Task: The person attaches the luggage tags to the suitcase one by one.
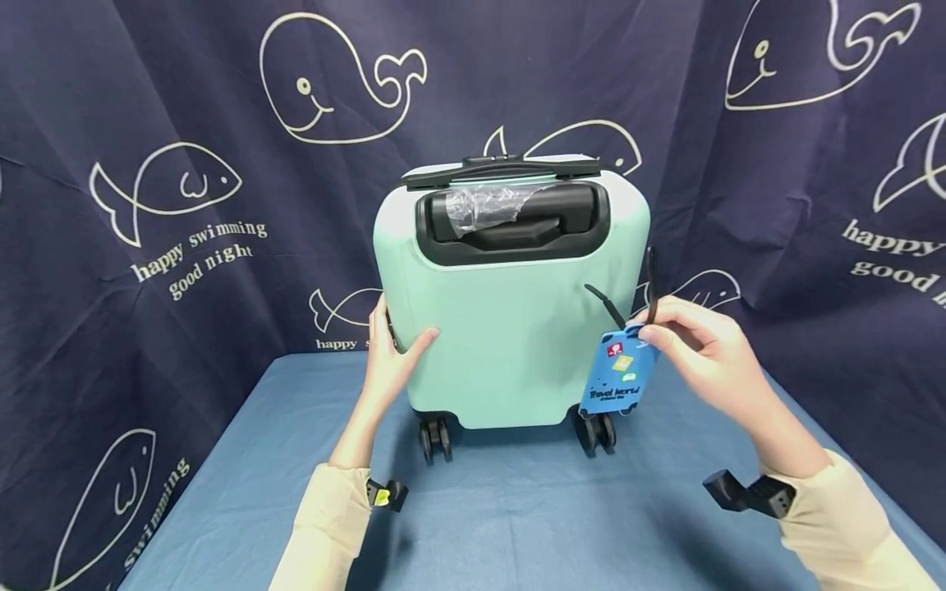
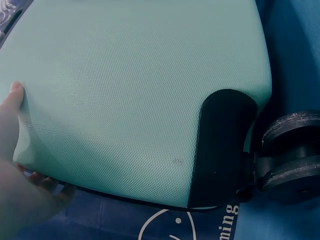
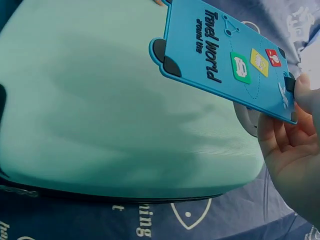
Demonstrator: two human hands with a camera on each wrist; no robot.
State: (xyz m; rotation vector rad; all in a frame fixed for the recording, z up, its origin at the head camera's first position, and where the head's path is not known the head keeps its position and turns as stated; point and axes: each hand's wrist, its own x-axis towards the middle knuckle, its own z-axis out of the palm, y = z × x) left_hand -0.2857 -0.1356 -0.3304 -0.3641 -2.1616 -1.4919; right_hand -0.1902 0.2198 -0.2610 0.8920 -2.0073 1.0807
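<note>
A mint-green suitcase (image 1: 510, 336) stands upright on its wheels, with its back face toward me. My left hand (image 1: 388, 357) grips its left edge, the thumb on the face and the fingers (image 2: 49, 184) round the side. By the suitcase's lower right, my right hand (image 1: 713, 353) pinches the top end of a blue luggage tag (image 1: 617, 373) between thumb and fingers. Stickers and "Travel World" lettering show on the tag. Its black strap (image 1: 608, 305) is undone, one end sticking out to the left and another part rising above the fingers.
On top of the suitcase lies a black carry handle (image 1: 510, 170). Clear plastic wrap (image 1: 484, 207) covers part of the pull handle in its recess. Black wheels (image 1: 436, 439) rest on the blue tabletop (image 1: 510, 517). A navy curtain (image 1: 473, 74) with whale drawings hangs behind.
</note>
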